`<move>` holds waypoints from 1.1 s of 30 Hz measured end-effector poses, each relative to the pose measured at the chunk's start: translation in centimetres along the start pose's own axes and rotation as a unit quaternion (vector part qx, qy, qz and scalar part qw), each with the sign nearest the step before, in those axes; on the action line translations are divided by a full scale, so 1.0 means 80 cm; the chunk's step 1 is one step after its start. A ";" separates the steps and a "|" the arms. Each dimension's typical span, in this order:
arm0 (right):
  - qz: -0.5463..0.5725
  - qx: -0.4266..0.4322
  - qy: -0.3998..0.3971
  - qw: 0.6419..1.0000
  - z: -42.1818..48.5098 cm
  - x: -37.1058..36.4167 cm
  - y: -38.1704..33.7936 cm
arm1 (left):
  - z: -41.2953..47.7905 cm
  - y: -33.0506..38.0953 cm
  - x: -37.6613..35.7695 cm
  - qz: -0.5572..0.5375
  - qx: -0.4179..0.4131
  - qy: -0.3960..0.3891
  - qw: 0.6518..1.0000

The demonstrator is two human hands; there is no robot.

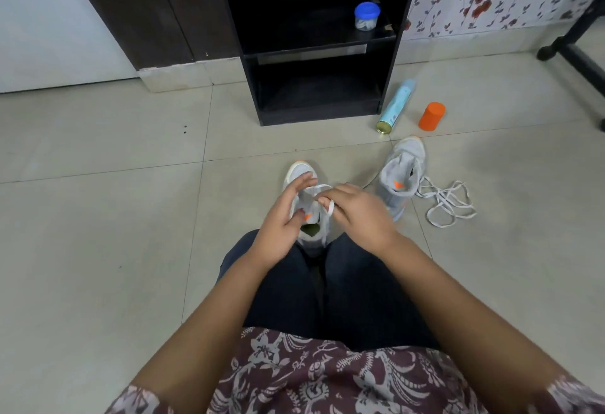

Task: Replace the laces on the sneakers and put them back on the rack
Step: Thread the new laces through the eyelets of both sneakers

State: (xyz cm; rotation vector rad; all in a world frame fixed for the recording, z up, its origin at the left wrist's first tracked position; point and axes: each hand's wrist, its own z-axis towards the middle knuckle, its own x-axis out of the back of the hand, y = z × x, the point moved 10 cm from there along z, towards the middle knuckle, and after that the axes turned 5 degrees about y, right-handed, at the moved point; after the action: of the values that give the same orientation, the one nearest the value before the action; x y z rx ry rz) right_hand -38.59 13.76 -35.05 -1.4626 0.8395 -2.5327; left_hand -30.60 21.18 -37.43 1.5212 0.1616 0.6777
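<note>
A grey sneaker (311,214) with orange trim stands on the floor between my knees, toe pointing away. My right hand (355,210) pinches a white lace (322,189) that loops over the shoe's top. My left hand (284,217) rests on the shoe's left side, fingers extended, touching the lace near the toe. A second grey sneaker (401,173) stands to the right, and a loose white lace (447,202) lies in a tangle beside it. The black shoe rack (314,50) stands ahead against the wall.
A blue-lidded jar (366,16) sits on the rack's middle shelf. A light blue spray can (394,107) lies on the tiles right of the rack, with an orange cap (432,116) beside it. A black furniture leg (576,53) crosses the far right.
</note>
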 end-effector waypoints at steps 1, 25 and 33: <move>0.011 0.001 0.033 0.999 -0.003 0.024 -0.005 | 0.007 0.008 -0.014 -0.014 0.001 -0.033 0.999; 0.514 -0.505 0.105 0.685 -0.047 -0.023 0.031 | 0.007 0.029 -0.019 0.115 -0.066 0.030 0.991; 0.382 -0.476 0.072 0.789 -0.071 -0.020 0.034 | 0.001 0.001 0.013 0.131 0.019 0.099 0.986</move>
State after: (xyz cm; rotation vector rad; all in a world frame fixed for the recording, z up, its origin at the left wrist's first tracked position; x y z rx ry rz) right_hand -42.92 14.34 -39.86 -0.6990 2.3538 -1.5904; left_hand -29.72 21.60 -37.06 1.5254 0.1253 1.0418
